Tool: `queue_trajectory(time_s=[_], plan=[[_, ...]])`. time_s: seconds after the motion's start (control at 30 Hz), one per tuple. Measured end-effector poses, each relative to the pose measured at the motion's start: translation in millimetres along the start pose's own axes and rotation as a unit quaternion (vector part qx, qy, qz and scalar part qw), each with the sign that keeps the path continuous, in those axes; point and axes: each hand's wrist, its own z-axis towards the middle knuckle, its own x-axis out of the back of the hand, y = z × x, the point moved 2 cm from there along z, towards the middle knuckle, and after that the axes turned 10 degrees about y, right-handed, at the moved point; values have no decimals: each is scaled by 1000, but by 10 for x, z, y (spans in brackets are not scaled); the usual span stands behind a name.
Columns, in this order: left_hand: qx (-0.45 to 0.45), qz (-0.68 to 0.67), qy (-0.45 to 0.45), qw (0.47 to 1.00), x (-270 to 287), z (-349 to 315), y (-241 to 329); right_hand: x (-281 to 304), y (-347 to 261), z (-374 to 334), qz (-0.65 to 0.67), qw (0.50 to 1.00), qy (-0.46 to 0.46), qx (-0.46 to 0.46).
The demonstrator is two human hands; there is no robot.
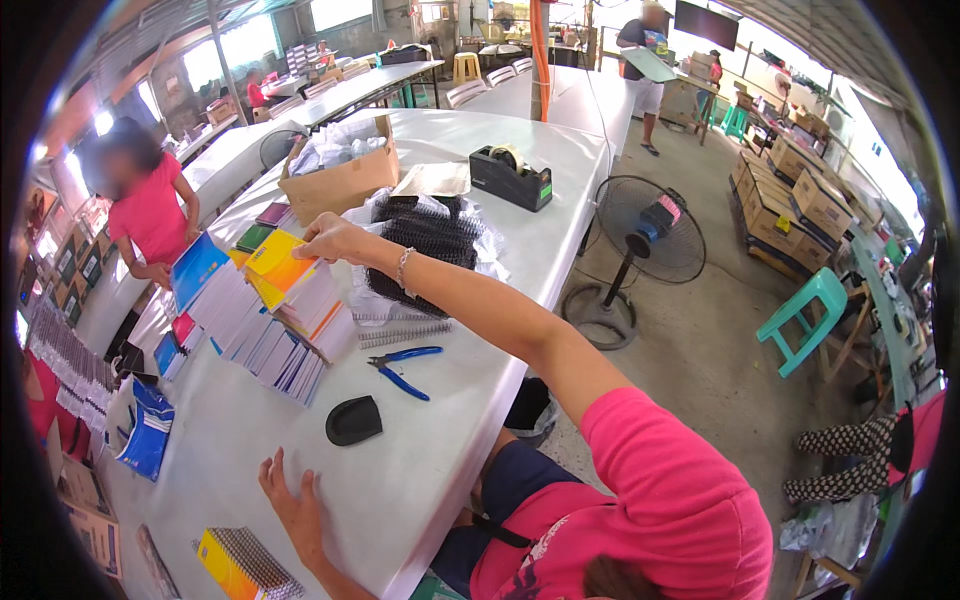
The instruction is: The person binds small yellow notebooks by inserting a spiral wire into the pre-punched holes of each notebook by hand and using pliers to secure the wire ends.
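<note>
My right hand (335, 240) reaches across the white table (440, 455), its fingers closed on the edge of a yellow-orange booklet (277, 262) on top of a stack. Beside it stand more piled booklets (240, 325) with white page edges, one with a blue cover (200, 268). My left hand (292, 505) hovers low over the table with fingers spread, holding nothing. Near it is a stack of yellow spiral-bound notebooks (245, 565). Between my hands lie blue-handled cutting pliers (405, 370), a black rounded pad (354, 421) and loose wire coils (405, 332).
A heap of black binding coils (425, 235) lies on plastic, near a tape dispenser (511, 180) and a cardboard box (345, 175). A co-worker in pink (150, 205) stands across the table. On the floor at right are a fan (640, 245) and a green stool (808, 315).
</note>
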Motion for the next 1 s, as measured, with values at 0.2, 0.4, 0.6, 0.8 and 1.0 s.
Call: queue_trajectory(time_s=[0.2,0.4,0.6,0.8,1.0], plan=[[15,-84,9,996,-110,14,148,217,-93,-289,35,954,231,187],[-123,-52,123,983,180,-146,602,138,-325,-1307,84,961,203,170],[-275,44,259,925,82,-531,1029,-338,-381,-2317,-76,972,-30,219],[-214,108,151,959,-168,-721,1127,-613,-128,-2706,-167,933,-110,298],[-146,151,48,976,-414,-692,832,-707,22,-2711,-171,924,-98,328]])
